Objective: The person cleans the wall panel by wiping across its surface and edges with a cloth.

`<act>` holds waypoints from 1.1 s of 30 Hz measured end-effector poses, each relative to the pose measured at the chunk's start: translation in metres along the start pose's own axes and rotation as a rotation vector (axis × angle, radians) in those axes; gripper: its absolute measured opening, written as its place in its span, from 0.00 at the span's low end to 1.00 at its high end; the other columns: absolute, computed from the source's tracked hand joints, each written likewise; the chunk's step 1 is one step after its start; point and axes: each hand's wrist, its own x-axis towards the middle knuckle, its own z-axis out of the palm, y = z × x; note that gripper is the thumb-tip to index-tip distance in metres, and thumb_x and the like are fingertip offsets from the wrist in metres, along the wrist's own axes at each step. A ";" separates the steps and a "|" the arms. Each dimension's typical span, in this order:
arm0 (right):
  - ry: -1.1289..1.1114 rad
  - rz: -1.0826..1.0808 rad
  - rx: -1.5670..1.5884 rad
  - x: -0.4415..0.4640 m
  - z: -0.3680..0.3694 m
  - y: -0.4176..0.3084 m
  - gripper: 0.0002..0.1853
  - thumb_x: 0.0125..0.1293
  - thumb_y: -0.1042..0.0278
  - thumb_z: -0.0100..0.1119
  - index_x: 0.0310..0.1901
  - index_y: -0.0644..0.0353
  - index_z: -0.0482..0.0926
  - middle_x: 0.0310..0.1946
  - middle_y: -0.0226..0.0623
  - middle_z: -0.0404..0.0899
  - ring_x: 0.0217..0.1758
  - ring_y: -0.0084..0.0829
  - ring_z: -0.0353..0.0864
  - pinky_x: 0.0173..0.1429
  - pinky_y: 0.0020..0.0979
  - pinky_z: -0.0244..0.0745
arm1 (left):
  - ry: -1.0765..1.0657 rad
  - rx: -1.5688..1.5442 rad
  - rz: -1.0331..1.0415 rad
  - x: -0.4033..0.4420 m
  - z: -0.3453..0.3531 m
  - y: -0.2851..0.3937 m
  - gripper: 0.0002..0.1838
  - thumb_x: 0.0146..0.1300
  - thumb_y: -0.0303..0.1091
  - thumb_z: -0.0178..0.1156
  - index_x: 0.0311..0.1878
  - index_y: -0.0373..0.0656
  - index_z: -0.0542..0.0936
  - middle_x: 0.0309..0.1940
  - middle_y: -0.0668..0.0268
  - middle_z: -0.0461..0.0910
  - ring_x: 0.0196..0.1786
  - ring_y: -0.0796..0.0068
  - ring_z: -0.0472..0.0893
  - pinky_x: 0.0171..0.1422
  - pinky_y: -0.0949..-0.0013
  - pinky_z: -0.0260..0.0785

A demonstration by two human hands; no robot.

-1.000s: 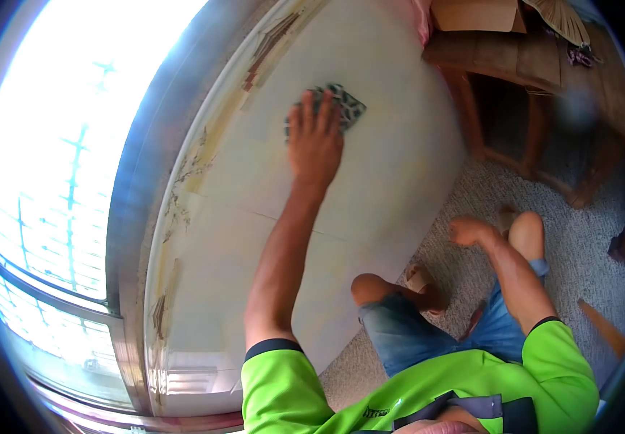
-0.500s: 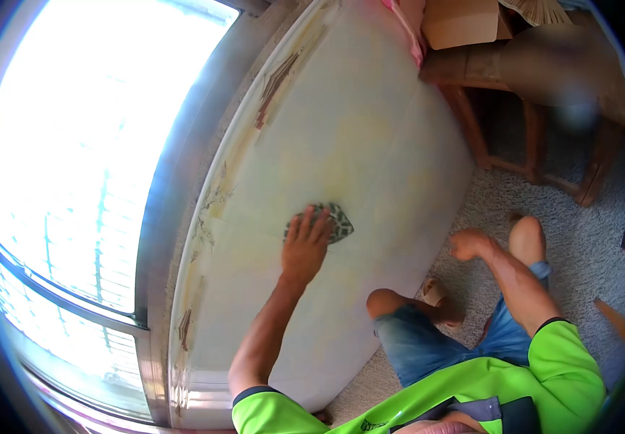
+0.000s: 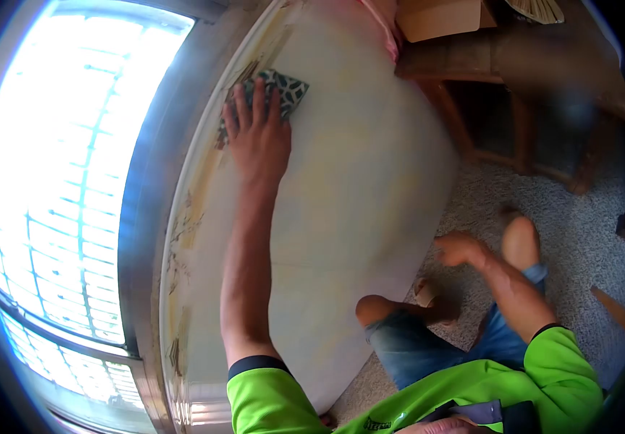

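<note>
My left hand (image 3: 258, 137) lies with its fingers spread over a dark green and white patterned cloth (image 3: 292, 88), holding it against the large pale panel (image 3: 348, 173). The cloth is near the panel's left border, over part of a brown printed design. Beside the panel's right edge, in front of my knees, my right hand (image 3: 457, 248) is closed, with nothing visible in it.
A bright barred window (image 3: 59, 195) runs along the left. At the upper right are a wooden table (image 3: 457, 54), a cardboard box (image 3: 439, 18) and pink cloth (image 3: 385, 25). Grey carpet (image 3: 573, 239) lies under my bent legs, and a brown pointed piece (image 3: 616, 312) is at the right.
My left hand went down the panel with the cloth, then back up and left to the printed border. My right hand stays near my knees. The view has shifted slightly.
</note>
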 end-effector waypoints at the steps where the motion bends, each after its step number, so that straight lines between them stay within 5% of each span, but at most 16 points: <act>1: 0.009 0.002 0.011 0.007 0.006 0.003 0.24 0.69 0.56 0.57 0.60 0.64 0.79 0.53 0.56 0.84 0.56 0.54 0.84 0.60 0.50 0.78 | 0.001 -0.009 0.002 0.011 0.014 0.010 0.31 0.66 0.43 0.63 0.73 0.52 0.74 0.81 0.64 0.60 0.84 0.51 0.52 0.85 0.40 0.44; 3: 0.011 0.016 0.028 0.011 0.016 0.008 0.24 0.69 0.56 0.58 0.61 0.63 0.78 0.53 0.56 0.84 0.56 0.55 0.84 0.59 0.51 0.78 | 0.043 -0.031 0.034 0.027 0.044 0.038 0.29 0.67 0.44 0.61 0.70 0.50 0.77 0.80 0.62 0.62 0.84 0.50 0.52 0.85 0.41 0.42; 5: 0.155 -0.045 0.157 0.008 0.019 0.006 0.17 0.66 0.61 0.60 0.47 0.66 0.84 0.44 0.57 0.85 0.49 0.56 0.85 0.53 0.51 0.80 | 0.026 -0.053 0.060 0.037 0.074 0.072 0.29 0.68 0.46 0.59 0.71 0.50 0.77 0.81 0.63 0.61 0.85 0.51 0.51 0.86 0.41 0.39; 15: 0.201 -0.013 0.150 0.023 0.011 0.014 0.19 0.68 0.60 0.61 0.51 0.68 0.81 0.47 0.56 0.85 0.54 0.57 0.84 0.58 0.51 0.79 | -0.258 -0.154 0.292 -0.034 0.143 0.198 0.22 0.74 0.40 0.54 0.68 0.49 0.79 0.80 0.65 0.63 0.85 0.55 0.51 0.87 0.44 0.40; 20: 0.091 -0.010 0.085 0.023 0.021 0.023 0.26 0.69 0.54 0.61 0.61 0.66 0.78 0.52 0.57 0.83 0.59 0.56 0.82 0.63 0.50 0.77 | -0.338 -0.216 0.327 -0.144 0.102 0.178 0.20 0.73 0.37 0.55 0.65 0.49 0.81 0.80 0.66 0.64 0.84 0.55 0.53 0.86 0.46 0.44; 26: 0.048 -0.021 -0.018 0.027 0.036 0.021 0.24 0.68 0.56 0.59 0.58 0.66 0.81 0.53 0.56 0.84 0.58 0.56 0.82 0.62 0.51 0.77 | -0.360 -0.284 0.204 -0.261 0.034 0.116 0.20 0.70 0.35 0.57 0.64 0.48 0.82 0.80 0.67 0.63 0.84 0.56 0.56 0.85 0.46 0.47; 30: 0.025 -0.008 -0.032 0.025 0.037 0.014 0.22 0.67 0.57 0.59 0.54 0.67 0.83 0.53 0.56 0.84 0.57 0.56 0.83 0.61 0.51 0.77 | -0.378 -0.245 0.030 -0.271 -0.023 0.058 0.23 0.66 0.36 0.60 0.65 0.51 0.81 0.81 0.66 0.62 0.84 0.55 0.56 0.84 0.44 0.48; 33: 0.026 -0.026 -0.059 0.028 0.041 0.016 0.22 0.67 0.56 0.59 0.52 0.68 0.84 0.53 0.57 0.84 0.57 0.56 0.83 0.59 0.50 0.78 | -0.318 -0.140 -0.162 -0.263 -0.053 0.013 0.28 0.61 0.38 0.65 0.67 0.53 0.80 0.82 0.65 0.60 0.84 0.45 0.53 0.84 0.37 0.42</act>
